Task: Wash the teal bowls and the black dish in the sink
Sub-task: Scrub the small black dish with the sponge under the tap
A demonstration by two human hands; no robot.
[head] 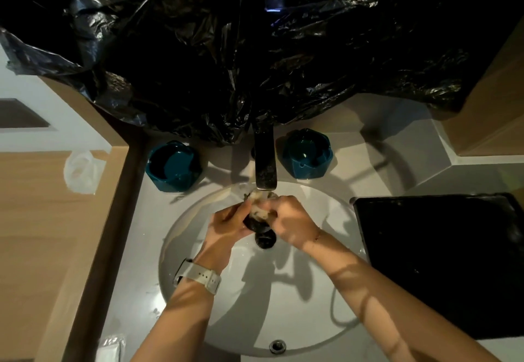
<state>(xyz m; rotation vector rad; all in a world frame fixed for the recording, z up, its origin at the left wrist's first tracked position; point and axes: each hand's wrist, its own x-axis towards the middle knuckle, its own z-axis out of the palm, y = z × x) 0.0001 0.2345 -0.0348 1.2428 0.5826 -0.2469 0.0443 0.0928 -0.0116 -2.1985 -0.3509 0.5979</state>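
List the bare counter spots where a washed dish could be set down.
Bare grey counter lies between the right teal bowl and the black tray, and left of the white basin below the left teal bowl. The metal faucet base is crowded.

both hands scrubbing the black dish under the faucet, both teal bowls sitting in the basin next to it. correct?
Not quite. The two teal bowls, left and right, stand on the counter behind the basin, one each side of the faucet, not in it. The head view shows this. The left hand and right hand do hold the black dish under the faucet.
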